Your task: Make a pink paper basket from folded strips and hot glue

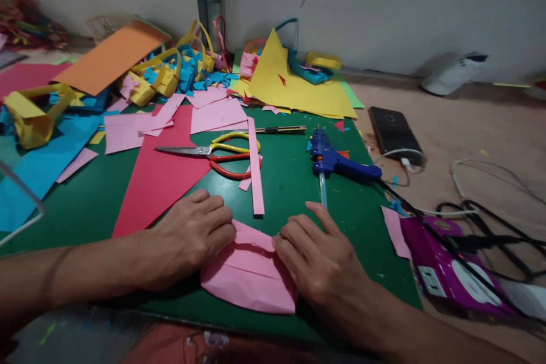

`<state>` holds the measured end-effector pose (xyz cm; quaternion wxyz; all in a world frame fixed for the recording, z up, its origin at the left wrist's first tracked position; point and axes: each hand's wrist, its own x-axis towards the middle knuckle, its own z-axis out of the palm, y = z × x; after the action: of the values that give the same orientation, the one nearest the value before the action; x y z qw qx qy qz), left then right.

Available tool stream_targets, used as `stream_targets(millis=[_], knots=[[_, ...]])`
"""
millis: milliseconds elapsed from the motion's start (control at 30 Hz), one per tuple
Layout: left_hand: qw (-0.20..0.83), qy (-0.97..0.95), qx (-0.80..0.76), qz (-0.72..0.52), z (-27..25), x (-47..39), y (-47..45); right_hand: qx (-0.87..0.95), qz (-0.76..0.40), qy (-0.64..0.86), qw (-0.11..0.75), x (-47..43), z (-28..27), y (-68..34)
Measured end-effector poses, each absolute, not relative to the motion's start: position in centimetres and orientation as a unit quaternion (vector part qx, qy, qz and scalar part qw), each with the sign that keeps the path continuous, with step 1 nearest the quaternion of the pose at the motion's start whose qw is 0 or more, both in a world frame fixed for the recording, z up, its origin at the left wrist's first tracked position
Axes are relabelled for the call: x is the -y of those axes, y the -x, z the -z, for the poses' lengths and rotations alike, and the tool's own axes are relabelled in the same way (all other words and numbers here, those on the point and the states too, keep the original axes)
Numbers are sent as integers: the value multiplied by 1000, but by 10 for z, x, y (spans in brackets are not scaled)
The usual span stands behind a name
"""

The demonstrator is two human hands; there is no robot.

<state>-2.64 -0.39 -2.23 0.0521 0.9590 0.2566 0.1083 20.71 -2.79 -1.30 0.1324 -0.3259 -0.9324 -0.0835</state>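
A folded piece of pink paper (251,273) lies at the near edge of the green table, creased across its width. My left hand (194,239) grips its upper left corner with curled fingers. On the opposite side, my right hand (318,259) pinches the upper right edge, its index finger raised. Just beyond the paper lies a narrow pink strip (256,176), across the handles of scissors (213,152) with yellow and red grips. A blue glue gun (330,159) with a clear glue stick rests beyond my right hand.
Red paper (157,182) and blue paper (55,165) spread to the left. Small yellow paper baskets (32,116) and yellow sheets (294,85) crowd the back. A cutter knife (273,129) lies behind the scissors. At right are a phone (394,133), cables and a purple power strip (452,267).
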Motion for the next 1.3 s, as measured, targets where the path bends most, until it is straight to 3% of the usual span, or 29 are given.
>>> stream_targets(millis=[133, 633, 967, 1300], knots=[[57, -960, -252, -107, 19, 7, 27, 946, 139, 264, 128, 30, 13, -206], [35, -973, -208, -89, 14, 9, 22, 955, 145, 236, 108, 38, 12, -203], [-7, -959, -281, 34, -6, 33, 15, 953, 150, 251, 82, 46, 14, -206], [-21, -947, -319, 28, 9, 45, -12, 941, 131, 282, 129, 47, 19, -216]])
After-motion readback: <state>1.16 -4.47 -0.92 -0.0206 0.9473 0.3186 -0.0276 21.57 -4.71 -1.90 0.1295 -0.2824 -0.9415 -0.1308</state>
